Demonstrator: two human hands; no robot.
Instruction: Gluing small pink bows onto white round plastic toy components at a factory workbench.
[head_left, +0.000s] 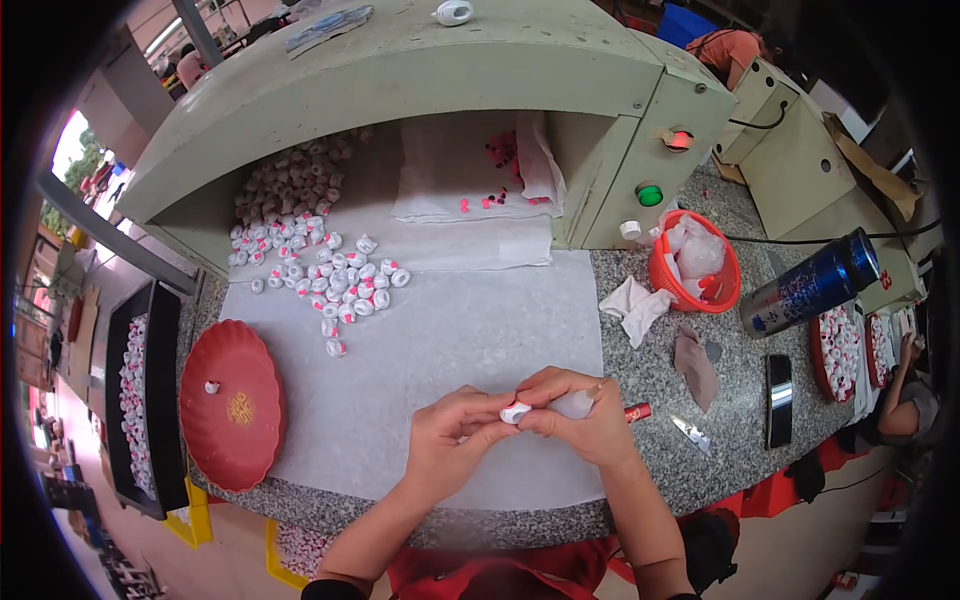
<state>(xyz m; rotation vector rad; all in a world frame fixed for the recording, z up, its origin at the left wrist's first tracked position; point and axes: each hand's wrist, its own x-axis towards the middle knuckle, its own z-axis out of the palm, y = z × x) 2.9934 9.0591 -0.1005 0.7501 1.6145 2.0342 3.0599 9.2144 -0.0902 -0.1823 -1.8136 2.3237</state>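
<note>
Over the white sheet, my left hand (447,437) and my right hand (592,425) meet at a small white rounded piece (514,412) with a grey spot. Fingertips and thumbs of both hands pinch it. A translucent whitish object (575,404) is tucked in my right hand; its kind is unclear. Just right of that hand shows a short red cylinder (637,411), and I cannot tell whether it touches the hand. Beyond my hands, many similar white pieces with pink marks (350,285) lie heaped toward the far left. One white piece (212,387) rests in the red scalloped dish (232,460).
A pale green box-like housing (400,75) arches over the back. At right are a red basket (660,275) with plastic bags, a blue tumbler (810,285), a phone (779,400) and a small blade-like tool (690,434). A black tray (165,400) stands left. Other people work nearby.
</note>
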